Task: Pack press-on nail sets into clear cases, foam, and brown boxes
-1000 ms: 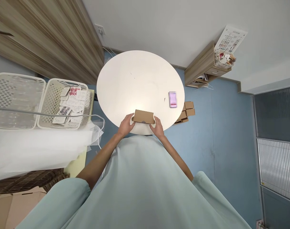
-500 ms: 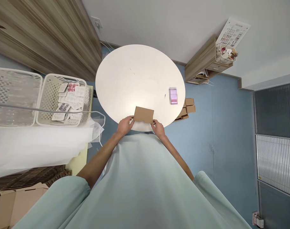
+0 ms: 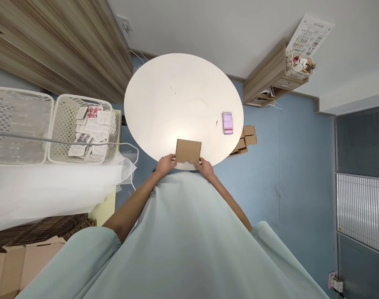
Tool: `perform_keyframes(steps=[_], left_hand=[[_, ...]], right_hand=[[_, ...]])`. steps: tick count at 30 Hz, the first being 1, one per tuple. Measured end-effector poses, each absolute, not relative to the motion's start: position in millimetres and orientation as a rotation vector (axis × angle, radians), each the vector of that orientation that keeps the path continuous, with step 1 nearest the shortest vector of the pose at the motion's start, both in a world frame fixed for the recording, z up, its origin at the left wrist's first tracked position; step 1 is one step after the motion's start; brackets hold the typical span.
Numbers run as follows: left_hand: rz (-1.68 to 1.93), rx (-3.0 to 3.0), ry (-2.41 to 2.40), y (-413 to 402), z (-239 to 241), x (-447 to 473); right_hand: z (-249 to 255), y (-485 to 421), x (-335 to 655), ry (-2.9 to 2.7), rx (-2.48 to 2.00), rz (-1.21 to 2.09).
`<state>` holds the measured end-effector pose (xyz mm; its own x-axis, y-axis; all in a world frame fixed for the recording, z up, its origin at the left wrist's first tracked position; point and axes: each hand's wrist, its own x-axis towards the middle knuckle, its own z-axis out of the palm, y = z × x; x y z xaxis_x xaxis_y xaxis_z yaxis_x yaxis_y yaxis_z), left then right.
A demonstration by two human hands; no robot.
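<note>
A small brown cardboard box (image 3: pixel 188 150) sits at the near edge of a round white table (image 3: pixel 177 104). My left hand (image 3: pixel 165 164) grips the box's left near corner with curled fingers. My right hand (image 3: pixel 205 167) pinches its right near corner. Something white lies under the box at the table's edge, partly hidden. A pink phone-like object (image 3: pixel 227 123) lies on the table to the right.
Two white perforated baskets stand at the left; the nearer basket (image 3: pixel 62 124) holds several flat packets. White sheet material (image 3: pixel 49 187) lies below them. Small cardboard boxes (image 3: pixel 245 139) are stacked on the blue floor by the table. A wooden shelf (image 3: pixel 267 79) stands at the back right.
The box has turned from showing its side to lying with its flat top up. Both hands have slid to its near corners. The camera has tilted slightly.
</note>
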<state>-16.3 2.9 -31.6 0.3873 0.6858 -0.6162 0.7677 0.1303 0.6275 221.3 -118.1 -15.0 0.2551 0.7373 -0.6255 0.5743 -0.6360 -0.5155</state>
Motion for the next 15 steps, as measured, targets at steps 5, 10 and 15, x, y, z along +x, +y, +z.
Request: perform_keyframes(steps=[5, 10, 15], left_hand=[[-0.005, 1.448, 1.419, 0.2, -31.1, -12.0], [0.016, 1.443, 1.478, 0.2, -31.6, -6.5], [0.002, 1.486, 1.497, 1.8, -35.6, -0.7]], right_hand=[[-17.4, -117.7, 225.0, -1.271, -2.339, 1.342], [-22.2, -113.3, 225.8, -1.249, -2.419, 1.299], [-26.4, -106.1, 223.4, -1.214, -2.507, 1.256]])
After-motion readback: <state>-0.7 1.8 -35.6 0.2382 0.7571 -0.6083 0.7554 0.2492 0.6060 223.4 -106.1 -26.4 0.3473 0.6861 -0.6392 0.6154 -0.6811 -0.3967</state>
